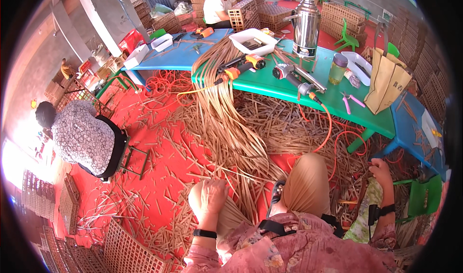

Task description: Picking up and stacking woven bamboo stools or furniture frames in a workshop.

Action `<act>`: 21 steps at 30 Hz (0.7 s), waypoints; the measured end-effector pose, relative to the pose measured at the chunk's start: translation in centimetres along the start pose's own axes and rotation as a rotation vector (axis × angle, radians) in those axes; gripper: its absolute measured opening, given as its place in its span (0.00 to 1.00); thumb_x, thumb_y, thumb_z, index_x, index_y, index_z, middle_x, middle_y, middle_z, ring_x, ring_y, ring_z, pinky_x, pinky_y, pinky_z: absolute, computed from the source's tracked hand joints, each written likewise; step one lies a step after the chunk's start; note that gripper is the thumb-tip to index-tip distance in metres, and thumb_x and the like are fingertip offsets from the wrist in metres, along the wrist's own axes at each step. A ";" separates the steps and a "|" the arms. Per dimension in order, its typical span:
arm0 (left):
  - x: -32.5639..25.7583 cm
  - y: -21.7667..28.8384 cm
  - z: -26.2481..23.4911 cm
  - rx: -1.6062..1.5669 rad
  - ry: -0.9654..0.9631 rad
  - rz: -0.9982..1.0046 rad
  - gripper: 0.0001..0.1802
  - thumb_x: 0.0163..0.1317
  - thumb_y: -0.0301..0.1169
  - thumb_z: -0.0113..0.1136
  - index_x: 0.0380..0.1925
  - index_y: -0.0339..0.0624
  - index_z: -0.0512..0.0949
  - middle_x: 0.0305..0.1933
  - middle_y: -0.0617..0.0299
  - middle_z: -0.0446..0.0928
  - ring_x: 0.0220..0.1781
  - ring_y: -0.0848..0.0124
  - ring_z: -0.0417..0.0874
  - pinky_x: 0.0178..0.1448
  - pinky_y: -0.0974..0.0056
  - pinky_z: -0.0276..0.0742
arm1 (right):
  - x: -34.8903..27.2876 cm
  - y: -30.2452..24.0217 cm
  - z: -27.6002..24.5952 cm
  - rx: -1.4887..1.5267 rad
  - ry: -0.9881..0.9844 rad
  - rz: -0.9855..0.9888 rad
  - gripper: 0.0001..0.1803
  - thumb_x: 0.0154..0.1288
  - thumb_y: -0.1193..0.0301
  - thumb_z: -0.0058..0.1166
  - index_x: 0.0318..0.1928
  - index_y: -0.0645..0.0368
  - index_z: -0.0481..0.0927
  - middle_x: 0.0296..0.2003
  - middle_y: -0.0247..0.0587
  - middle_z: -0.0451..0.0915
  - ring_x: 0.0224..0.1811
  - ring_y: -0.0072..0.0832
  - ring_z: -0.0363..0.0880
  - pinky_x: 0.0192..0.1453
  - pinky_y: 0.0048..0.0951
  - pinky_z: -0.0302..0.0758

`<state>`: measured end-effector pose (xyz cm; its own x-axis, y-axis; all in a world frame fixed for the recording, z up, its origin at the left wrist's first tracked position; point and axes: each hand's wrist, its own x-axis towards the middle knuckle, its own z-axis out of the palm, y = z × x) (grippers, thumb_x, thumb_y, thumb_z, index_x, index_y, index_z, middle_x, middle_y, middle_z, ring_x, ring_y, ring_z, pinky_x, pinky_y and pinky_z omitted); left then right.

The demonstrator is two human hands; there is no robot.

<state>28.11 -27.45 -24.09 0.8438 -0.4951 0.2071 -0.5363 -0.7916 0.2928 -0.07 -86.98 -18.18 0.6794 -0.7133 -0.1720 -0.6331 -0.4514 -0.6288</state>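
My left hand lies over my left knee, its fingers draped flat and holding nothing. Out to the right, near the green table's leg, my right hand is loosely curled, with nothing visible in it. A thick bundle of long brown strips hangs off the green table and fans across the floor before my feet. On that table lie a yellow-and-black power tool, a grey air tool with an orange hose and pink-handled pliers.
A steel flask, a jar of yellowish liquid, a white tray and a tan bag stand on the table. Strip scraps and red hoses cover the red floor. One person sits at left, another behind the tables. Woven panels lie lower left.
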 end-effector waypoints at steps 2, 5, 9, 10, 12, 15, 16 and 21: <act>-0.2 -0.3 0.2 0.001 0.003 -0.006 0.08 0.55 0.35 0.66 0.32 0.45 0.82 0.32 0.57 0.83 0.43 0.59 0.83 0.57 0.53 0.70 | -1.2 -3.4 0.1 0.029 -0.056 0.080 0.28 0.64 0.68 0.57 0.64 0.63 0.72 0.54 0.48 0.75 0.50 0.38 0.77 0.52 0.47 0.73; -0.1 -0.4 0.2 0.012 0.015 0.039 0.08 0.58 0.35 0.65 0.34 0.46 0.81 0.32 0.57 0.82 0.40 0.59 0.82 0.53 0.53 0.70 | -1.7 -5.0 0.4 0.052 -0.016 0.079 0.25 0.62 0.69 0.58 0.60 0.64 0.75 0.46 0.44 0.76 0.44 0.33 0.75 0.47 0.43 0.71; 0.0 -0.2 -0.1 0.013 0.034 0.053 0.09 0.58 0.35 0.65 0.36 0.46 0.82 0.31 0.57 0.82 0.40 0.59 0.82 0.53 0.53 0.70 | 0.0 -2.6 0.0 0.016 -0.070 0.016 0.23 0.60 0.69 0.59 0.56 0.64 0.76 0.41 0.41 0.76 0.42 0.30 0.75 0.46 0.37 0.71; -0.1 -0.3 0.0 0.023 0.041 0.051 0.09 0.58 0.36 0.65 0.37 0.47 0.82 0.31 0.58 0.82 0.40 0.59 0.82 0.52 0.53 0.70 | 0.1 -2.0 0.3 0.010 -0.048 -0.004 0.25 0.60 0.68 0.59 0.57 0.64 0.76 0.42 0.40 0.76 0.40 0.29 0.75 0.42 0.35 0.72; -0.3 0.0 -0.3 0.029 0.038 0.055 0.09 0.58 0.36 0.65 0.37 0.47 0.82 0.31 0.58 0.82 0.40 0.60 0.82 0.52 0.53 0.70 | 0.1 -0.6 0.5 0.011 -0.012 -0.025 0.26 0.59 0.68 0.59 0.58 0.64 0.76 0.43 0.38 0.76 0.38 0.27 0.75 0.39 0.33 0.74; -0.3 -0.2 -0.3 0.044 0.025 0.046 0.09 0.58 0.36 0.65 0.36 0.47 0.82 0.31 0.59 0.82 0.40 0.61 0.82 0.52 0.53 0.70 | -0.1 -0.3 1.1 -0.006 -0.010 0.007 0.27 0.59 0.68 0.59 0.59 0.65 0.76 0.43 0.41 0.76 0.39 0.30 0.77 0.39 0.35 0.75; -0.4 -0.2 -0.4 0.045 -0.002 0.033 0.09 0.58 0.36 0.65 0.36 0.47 0.82 0.31 0.60 0.82 0.40 0.61 0.82 0.52 0.53 0.71 | -0.2 -0.1 1.1 -0.005 -0.005 0.005 0.27 0.59 0.68 0.59 0.59 0.65 0.76 0.43 0.41 0.76 0.39 0.30 0.77 0.39 0.35 0.75; -0.5 0.1 -0.7 0.045 0.030 0.064 0.08 0.59 0.36 0.64 0.35 0.46 0.81 0.32 0.58 0.82 0.41 0.61 0.82 0.51 0.52 0.71 | -0.6 -1.2 0.8 0.047 0.051 0.064 0.27 0.58 0.69 0.60 0.58 0.65 0.76 0.46 0.43 0.77 0.41 0.32 0.78 0.40 0.36 0.76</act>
<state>27.59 -27.03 -23.56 0.8064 -0.5348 0.2526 -0.5874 -0.7741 0.2362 0.59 -85.53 -17.93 0.6175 -0.7670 -0.1745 -0.6555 -0.3791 -0.6531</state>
